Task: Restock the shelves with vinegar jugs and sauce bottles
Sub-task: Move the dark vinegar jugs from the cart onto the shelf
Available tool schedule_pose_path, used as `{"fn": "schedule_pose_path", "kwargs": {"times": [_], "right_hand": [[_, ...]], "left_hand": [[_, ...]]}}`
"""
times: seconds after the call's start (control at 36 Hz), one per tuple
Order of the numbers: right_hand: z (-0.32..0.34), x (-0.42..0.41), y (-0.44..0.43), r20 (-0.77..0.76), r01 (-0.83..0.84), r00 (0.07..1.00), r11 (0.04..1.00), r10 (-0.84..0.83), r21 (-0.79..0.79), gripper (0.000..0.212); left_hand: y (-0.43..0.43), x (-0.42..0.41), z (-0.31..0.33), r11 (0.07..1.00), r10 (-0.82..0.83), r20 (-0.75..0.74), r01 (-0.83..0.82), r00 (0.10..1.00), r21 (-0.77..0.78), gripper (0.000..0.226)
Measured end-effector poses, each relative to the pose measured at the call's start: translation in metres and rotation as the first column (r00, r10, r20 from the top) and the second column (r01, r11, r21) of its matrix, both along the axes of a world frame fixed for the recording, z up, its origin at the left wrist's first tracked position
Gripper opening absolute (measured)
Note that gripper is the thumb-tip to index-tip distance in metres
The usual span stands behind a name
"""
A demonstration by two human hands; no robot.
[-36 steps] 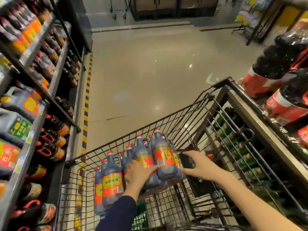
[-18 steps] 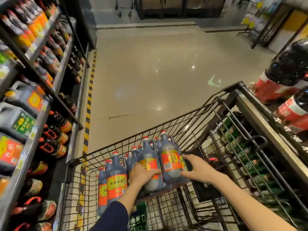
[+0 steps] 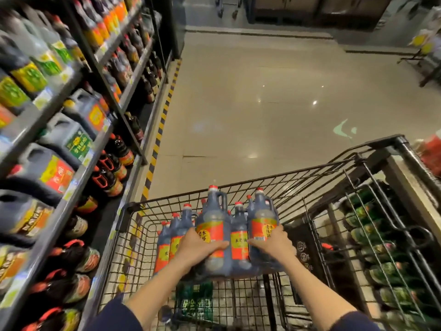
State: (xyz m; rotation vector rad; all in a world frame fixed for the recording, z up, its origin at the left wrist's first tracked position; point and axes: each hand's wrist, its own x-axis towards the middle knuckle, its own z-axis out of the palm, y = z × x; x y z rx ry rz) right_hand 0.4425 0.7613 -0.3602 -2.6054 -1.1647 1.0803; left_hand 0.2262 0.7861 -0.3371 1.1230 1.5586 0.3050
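Head view: left hand (image 3: 198,244), right hand (image 3: 274,243) clamped on vinegar jug pack (image 3: 211,215); pickup step; next, probably level lift to shelves (image 3: 71,188).

Tall jug (image 3: 210,223), front of the cart (image 3: 126,235): we read 水塔 in a yellow oval on its orange label.
Middle jug (image 3: 239,225): we read 水塔陈 on the yellow panel.
Right jug (image 3: 262,218): faint, looks to us like 老陈醋.
Left jug (image 3: 164,244), by the cart's left wall: only 水.
Green pack (image 3: 194,304), cart floor: white characters we cannot read.
Shelf jugs (image 3: 71,139): labels too blurred for us.
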Motion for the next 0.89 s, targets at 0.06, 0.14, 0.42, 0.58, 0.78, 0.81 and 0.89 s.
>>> {"fn": "schedule_pose_path", "kwargs": {"times": [0.06,0.14,0.42,0.58,0.78,0.81,0.89], "right_hand": [[-0.008,-0.006,0.003,0.053,0.014,0.999,1.000,-0.013,-0.010,0.119],[-0.014,-0.013,0.007,0.167,-0.021,0.986,0.999,0.026,-0.031,0.118],[-0.018,-0.001,0.010,0.146,-0.077,0.986,0.997,0.078,-0.014,0.099],[-0.012,0.008,0.006,0.042,-0.059,0.997,0.997,0.061,-0.045,0.096],[-0.004,0.018,-0.016,-0.087,-0.085,0.993,0.996,0.083,-0.016,0.100],[-0.002,0.020,-0.020,-0.104,-0.093,0.990,0.996,0.092,-0.004,0.102],[0.010,0.022,-0.031,-0.152,-0.120,0.980,0.992,0.126,0.049,0.104]], "left_hand": [[0.001,-0.004,0.002,1.000,0.025,0.005,-0.025,1.000,-0.011,0.069],[0.002,-0.011,0.000,0.999,0.050,0.018,-0.049,0.999,-0.019,0.087],[-0.001,-0.013,0.015,0.993,0.089,-0.024,-0.091,0.996,-0.075,0.079],[-0.007,-0.009,0.023,0.991,0.109,0.009,-0.108,0.994,-0.079,0.063],[-0.022,-0.010,0.037,0.987,0.158,0.013,-0.157,0.987,-0.040,0.091],[-0.026,-0.010,0.039,0.986,0.166,0.011,-0.165,0.986,-0.027,0.095],[-0.042,-0.011,0.049,0.979,0.201,0.019,-0.201,0.980,0.017,0.096]]}}
